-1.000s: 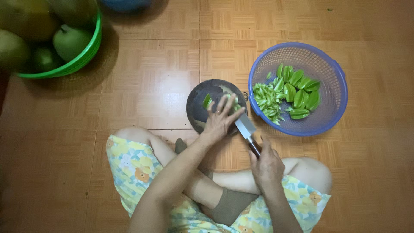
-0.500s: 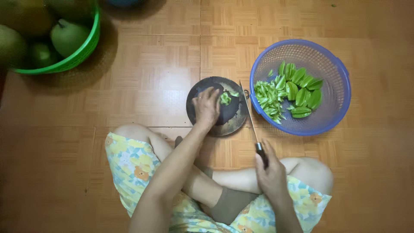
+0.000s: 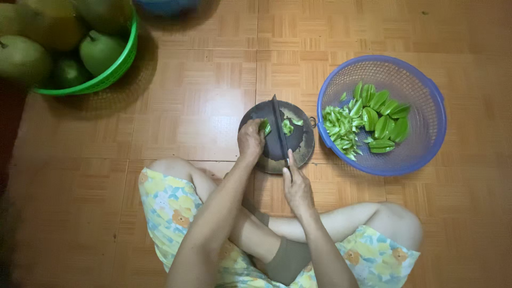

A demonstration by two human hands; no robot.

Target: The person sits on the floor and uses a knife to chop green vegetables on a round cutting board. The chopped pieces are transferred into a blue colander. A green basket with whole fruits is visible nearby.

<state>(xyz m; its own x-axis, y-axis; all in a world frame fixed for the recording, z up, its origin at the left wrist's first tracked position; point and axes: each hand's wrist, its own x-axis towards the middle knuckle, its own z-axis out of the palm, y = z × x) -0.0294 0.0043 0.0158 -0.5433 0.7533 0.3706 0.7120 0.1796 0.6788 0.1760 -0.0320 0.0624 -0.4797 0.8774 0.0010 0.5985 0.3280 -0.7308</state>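
On the wooden parquet floor, seated cross-legged, head view down:
Left hand (image 3: 250,140): fingers curled shut, pinning a green fruit piece (image 3: 264,127) on the round dark chopping board (image 3: 301,152).
Right hand (image 3: 296,186): clamped around the knife handle; long dark-bladed knife (image 3: 278,128) lies edge-down across the board, just beside the left fingertips.
Board: on floor in front of the crossed legs, a few cut green bits (image 3: 288,126) right of the blade.
Blue plastic mesh basket (image 3: 426,154): right of board, nearly touching, holds green slices.
Green plastic basket (image 3: 114,69): far upper left, whole green fruits.
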